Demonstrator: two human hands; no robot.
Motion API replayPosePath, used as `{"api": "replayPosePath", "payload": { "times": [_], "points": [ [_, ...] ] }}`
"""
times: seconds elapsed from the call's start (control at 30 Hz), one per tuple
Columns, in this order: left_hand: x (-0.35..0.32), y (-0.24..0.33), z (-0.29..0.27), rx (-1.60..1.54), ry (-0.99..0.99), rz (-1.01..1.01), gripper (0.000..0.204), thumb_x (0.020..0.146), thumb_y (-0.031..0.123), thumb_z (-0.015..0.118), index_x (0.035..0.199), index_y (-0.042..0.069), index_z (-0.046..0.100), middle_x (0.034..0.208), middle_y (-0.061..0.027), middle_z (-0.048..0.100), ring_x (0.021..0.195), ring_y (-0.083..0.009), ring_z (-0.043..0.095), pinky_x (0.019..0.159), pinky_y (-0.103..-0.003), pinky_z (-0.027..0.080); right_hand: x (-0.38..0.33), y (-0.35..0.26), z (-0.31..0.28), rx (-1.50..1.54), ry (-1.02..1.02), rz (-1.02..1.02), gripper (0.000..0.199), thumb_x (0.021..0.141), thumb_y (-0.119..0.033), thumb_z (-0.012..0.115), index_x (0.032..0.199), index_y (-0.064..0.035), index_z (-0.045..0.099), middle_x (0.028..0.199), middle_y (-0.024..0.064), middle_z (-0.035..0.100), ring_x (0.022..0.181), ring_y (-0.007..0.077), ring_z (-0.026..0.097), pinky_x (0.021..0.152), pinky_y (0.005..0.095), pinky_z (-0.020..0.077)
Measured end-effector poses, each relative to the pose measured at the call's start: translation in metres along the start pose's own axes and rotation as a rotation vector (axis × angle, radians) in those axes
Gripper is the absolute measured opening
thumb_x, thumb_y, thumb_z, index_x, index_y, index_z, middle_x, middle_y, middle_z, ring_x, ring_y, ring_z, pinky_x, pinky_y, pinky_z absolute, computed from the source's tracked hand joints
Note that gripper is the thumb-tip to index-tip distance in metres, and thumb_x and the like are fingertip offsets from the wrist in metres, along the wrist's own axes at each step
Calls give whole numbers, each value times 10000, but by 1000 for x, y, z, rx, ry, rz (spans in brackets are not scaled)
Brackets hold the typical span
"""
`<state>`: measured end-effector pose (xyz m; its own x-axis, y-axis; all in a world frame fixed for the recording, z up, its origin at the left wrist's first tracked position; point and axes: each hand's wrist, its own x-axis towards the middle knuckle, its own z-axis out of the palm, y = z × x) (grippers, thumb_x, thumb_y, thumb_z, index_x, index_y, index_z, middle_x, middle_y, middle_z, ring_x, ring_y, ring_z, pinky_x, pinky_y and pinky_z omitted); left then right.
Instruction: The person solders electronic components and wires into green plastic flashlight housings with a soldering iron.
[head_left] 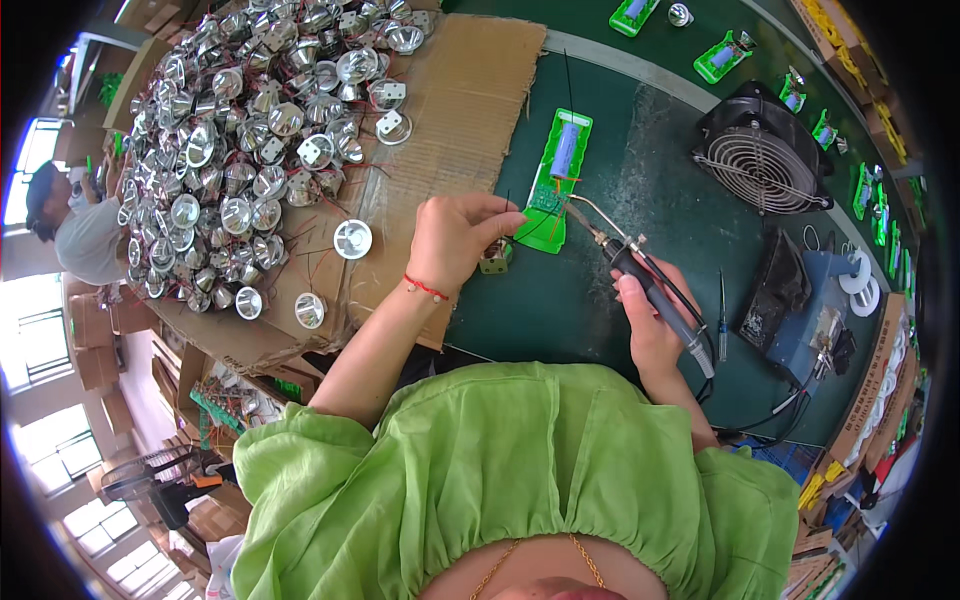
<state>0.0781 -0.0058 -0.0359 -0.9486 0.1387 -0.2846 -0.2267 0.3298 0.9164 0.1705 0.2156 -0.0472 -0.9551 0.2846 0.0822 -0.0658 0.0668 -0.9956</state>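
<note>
Right, here we are at the bench, mid-joint by the look of it; the green casing [543, 236] lies open on the dark green tabletop [610, 320], just in front of the person, with its blue battery [566, 150] already seated and a small circuit board [546, 201] lying toward its near end; the right hand [652, 335] is wrapped around a soldering iron [640, 275], pen-fashion, its tip right at the board's edge; over on the other side the left hand [450, 238] is narrow, thumb and forefinger pinched on what looks like a thin dark wire [531, 222] running to the board; a metal reflector [494, 264] sits under those fingertips, beside the casing and outside it, so that part looks unfitted; whether the joint has taken, I cannot tell.

So this unit seems roughly midway: battery in, board in place, wiring in hand, reflector to be housed and no cover on; across the bench, beyond the black fan [762, 168], a line of green units [720, 60] appears to have batteries or reflectors attached; meanwhile the heap of reflectors [240, 150] on the cardboard [440, 130] says plenty remains.
</note>
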Motion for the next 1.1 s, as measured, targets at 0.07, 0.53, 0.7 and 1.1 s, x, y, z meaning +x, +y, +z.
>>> {"api": "replayPosePath", "payload": {
  "times": [0.07, 0.53, 0.7, 1.1],
  "points": [
    [0, 8, 0, 164, 18, 45, 187, 797, 94, 724, 945, -17, 694, 786, -43, 699, 636, -35, 588, 551, -214, 472, 0, 2, -2, -11, -2, -15, 229, 811, -48, 693, 1007, 36, 611, 818, 87, 679, 720, 103, 626, 653, 218, 490],
    [7, -5, 35, 313, 282, 417, 215, 731, 75, 754, 930, 47, 676, 712, -39, 670, 598, -91, 576, 561, -248, 459, 2, 10, 3, -71, 15, -61, 195, 781, -50, 716, 941, 31, 639, 750, 72, 665, 627, 99, 607, 576, 220, 479],
    [8, -8, 35, 302, 269, 375, 247, 734, 72, 753, 963, 47, 665, 697, -27, 676, 581, -66, 566, 544, -228, 441, 3, 6, 5, -88, -12, -62, 187, 777, -44, 715, 922, 40, 634, 747, 79, 663, 626, 94, 606, 568, 213, 473],
    [8, -3, 35, 282, 252, 316, 256, 741, 92, 757, 958, 37, 631, 701, -31, 687, 559, -48, 557, 517, -219, 426, -1, 1, -1, 109, 54, 67, 229, 872, -79, 628, 1054, 53, 581, 855, 143, 659, 693, 122, 603, 629, 239, 509]
  ]
}}
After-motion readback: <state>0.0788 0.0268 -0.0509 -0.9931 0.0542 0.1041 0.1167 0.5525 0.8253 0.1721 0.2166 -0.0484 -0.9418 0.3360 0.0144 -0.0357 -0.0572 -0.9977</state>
